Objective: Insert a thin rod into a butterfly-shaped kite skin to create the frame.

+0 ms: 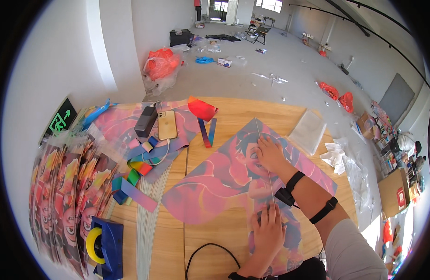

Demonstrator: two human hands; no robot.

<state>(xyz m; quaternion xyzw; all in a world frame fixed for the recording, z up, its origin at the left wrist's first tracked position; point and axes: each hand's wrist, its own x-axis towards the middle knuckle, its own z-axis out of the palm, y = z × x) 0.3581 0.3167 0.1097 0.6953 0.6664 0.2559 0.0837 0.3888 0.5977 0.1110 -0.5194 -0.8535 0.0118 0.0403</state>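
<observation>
Sheet [215, 186] of printed, kite-like shape lies on the wooden table [210, 233], with its pointed corner to the far side and a narrower part coming to the near side. Along its middle goes a thin pale line [271, 184], perhaps a rod or a cord; it is too fine to be sure. This long axis runs from far to near, leaning slightly to the right at its near end. The right hand [271, 156] is nearer to the far corner; its fingers are a little apart and laid on the print, across this axis. The left hand [268, 228] is at the near end of the line, palm down; whether its fingers pinch something, I cannot say. Leftward are coloured ribbons [142, 199], a bundle of pale strips [152, 224] and a blue tape dispenser [114, 233].
</observation>
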